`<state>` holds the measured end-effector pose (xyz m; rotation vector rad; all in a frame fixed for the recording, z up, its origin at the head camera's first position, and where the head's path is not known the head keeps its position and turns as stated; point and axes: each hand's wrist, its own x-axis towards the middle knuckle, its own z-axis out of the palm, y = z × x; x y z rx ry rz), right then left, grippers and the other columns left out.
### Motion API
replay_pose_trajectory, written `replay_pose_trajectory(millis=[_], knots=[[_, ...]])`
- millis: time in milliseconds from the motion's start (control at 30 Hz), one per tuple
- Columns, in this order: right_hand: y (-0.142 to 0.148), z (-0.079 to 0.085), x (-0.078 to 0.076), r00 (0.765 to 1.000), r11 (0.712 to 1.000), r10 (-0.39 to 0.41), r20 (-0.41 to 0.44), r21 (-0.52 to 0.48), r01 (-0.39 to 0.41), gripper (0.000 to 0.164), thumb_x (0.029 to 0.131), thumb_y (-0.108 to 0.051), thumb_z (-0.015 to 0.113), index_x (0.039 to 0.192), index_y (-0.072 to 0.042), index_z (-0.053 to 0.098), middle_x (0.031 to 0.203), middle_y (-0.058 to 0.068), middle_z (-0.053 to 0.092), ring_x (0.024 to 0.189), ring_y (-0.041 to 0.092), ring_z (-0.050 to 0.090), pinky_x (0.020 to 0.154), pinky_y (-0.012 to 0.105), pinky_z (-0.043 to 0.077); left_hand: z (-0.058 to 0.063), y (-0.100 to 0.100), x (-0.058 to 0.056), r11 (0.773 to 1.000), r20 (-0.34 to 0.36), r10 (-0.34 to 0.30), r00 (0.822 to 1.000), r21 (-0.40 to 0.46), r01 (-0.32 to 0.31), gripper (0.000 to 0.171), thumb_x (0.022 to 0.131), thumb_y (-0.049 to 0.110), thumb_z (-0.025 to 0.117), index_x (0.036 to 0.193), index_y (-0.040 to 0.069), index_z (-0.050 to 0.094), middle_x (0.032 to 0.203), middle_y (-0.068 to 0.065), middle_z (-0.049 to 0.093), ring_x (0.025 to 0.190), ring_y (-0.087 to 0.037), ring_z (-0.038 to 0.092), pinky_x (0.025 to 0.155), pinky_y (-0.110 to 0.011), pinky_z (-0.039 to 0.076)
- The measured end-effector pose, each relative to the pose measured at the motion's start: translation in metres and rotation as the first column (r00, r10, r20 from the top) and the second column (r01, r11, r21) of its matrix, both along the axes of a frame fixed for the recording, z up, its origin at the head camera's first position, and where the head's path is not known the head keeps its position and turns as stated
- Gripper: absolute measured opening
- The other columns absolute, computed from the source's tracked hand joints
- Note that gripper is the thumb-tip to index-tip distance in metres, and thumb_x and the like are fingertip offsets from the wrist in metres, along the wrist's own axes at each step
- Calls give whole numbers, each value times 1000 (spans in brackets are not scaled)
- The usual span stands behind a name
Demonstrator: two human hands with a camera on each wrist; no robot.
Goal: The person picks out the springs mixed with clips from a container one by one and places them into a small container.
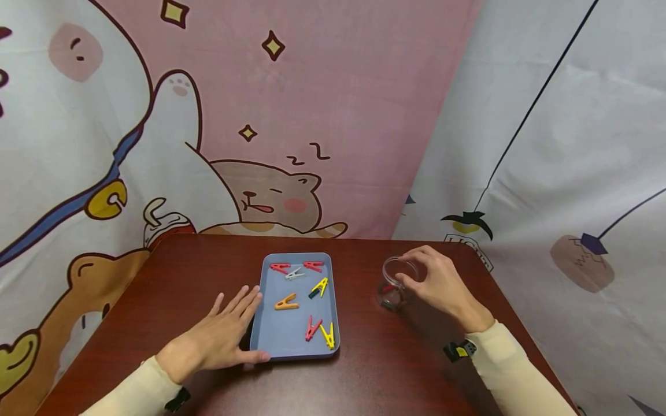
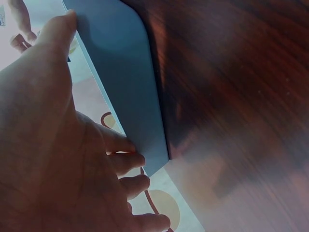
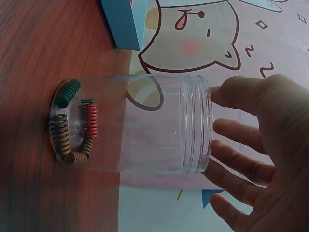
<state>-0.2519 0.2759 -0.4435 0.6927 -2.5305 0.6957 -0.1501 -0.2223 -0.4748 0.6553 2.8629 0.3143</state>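
My left hand (image 1: 224, 332) lies at the left side of a blue-grey tray (image 1: 293, 348), fingers extended and thumb over the near rim; in the left wrist view its fingertips touch the tray wall (image 2: 120, 82). Several plastic clips lie in the tray, among them an orange clip (image 1: 286, 302), a white clip (image 1: 294, 274) and a yellow clip (image 1: 330, 335). To the right stands a clear jar (image 3: 149, 125), upright and uncovered. Coil springs, including a red spring (image 3: 91, 121) and a green spring (image 3: 68, 93), lie at its bottom. My right hand (image 1: 442, 283) is at the jar's rim, thumb and fingers spread apart.
A dark brown wooden table (image 1: 359, 381) carries the tray and jar, with bare wood between them. Behind it hangs a printed cartoon cloth (image 1: 354, 115), and another pale cloth (image 1: 572, 173) borders the right side.
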Motion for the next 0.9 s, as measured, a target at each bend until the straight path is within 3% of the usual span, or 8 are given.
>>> replay_pose_trajectory(millis=[467, 900], knots=[[-21, 5, 4, 999, 1000, -12, 31, -4, 12, 29, 96, -20, 97, 123, -14, 88, 130, 2, 81, 123, 29, 80, 102, 57, 66, -1, -1, 0, 1000, 1, -1, 1000, 1, 1, 138, 93, 93, 72, 183, -2, 29, 195, -23, 23, 181, -50, 23, 137, -88, 18], [-53, 9, 9, 999, 1000, 16, 38, 7, -16, 32, 99, -30, 95, 127, -16, 88, 135, 3, 80, 125, 32, 78, 100, 57, 65, -1, -1, 0, 1000, 7, 0, 1000, -2, 0, 138, 93, 93, 72, 183, -2, 28, 195, -22, 22, 181, -50, 23, 137, -88, 18]])
